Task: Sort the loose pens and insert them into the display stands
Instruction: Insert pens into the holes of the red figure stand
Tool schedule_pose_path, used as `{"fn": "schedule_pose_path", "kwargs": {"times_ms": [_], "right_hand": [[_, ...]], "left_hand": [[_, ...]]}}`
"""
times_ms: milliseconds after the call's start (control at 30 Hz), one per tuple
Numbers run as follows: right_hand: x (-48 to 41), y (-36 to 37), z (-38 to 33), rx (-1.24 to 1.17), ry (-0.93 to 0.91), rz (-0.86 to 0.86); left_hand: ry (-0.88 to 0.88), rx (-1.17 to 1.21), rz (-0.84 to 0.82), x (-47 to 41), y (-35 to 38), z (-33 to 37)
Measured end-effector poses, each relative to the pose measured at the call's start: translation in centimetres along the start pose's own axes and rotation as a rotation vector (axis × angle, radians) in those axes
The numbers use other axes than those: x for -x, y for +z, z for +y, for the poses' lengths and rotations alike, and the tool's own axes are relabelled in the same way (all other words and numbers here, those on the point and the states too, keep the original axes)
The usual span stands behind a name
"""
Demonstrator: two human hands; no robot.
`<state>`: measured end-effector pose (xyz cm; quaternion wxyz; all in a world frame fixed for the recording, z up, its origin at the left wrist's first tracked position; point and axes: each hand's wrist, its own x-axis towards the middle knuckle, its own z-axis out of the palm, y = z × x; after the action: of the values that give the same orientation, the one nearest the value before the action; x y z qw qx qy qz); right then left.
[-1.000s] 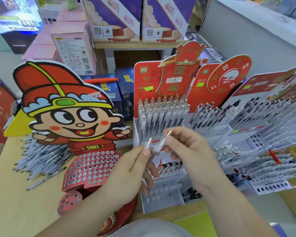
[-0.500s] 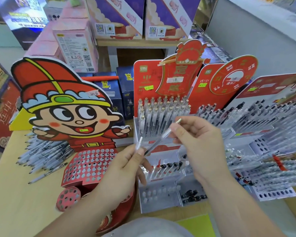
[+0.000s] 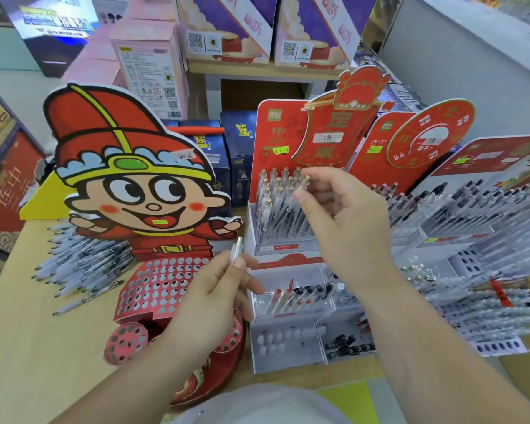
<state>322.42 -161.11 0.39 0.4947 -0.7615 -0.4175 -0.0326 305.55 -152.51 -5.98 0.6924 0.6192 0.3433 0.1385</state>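
- The right hand [image 3: 346,221] is pinching a clear pen [image 3: 303,182] between thumb and fingertips, holding it just over the filled rows of the red display stand [image 3: 268,139].
- The left hand [image 3: 214,298] is gripping a second pen [image 3: 237,250], upright, just left of that stand.
- Loose pens [image 3: 83,264] are lying heaped well left of the stand.

The left hand [image 3: 214,289] hides all but the top end of its clear pen [image 3: 236,250]. The gold-tipped pen [image 3: 305,179] pinched by the right hand [image 3: 349,221] is blurred, its barrel lost against the filled red stand [image 3: 266,142] behind the fingers. Right of that hand, the tiered racks [image 3: 459,240] smear together and run off the edge; their pens cannot be counted. The left forearm covers the base of the cartoon stand [image 3: 166,283].
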Motion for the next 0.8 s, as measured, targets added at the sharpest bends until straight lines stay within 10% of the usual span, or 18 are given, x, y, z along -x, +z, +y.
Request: {"fn": "schedule_pose_path", "kwargs": {"times_ms": [800], "right_hand": [[1.3, 2.5, 0.9, 0.182, 0.014, -0.057]], "left_hand": [[0.058, 0.048, -0.008, 0.3, -1.3, -0.1]]}}
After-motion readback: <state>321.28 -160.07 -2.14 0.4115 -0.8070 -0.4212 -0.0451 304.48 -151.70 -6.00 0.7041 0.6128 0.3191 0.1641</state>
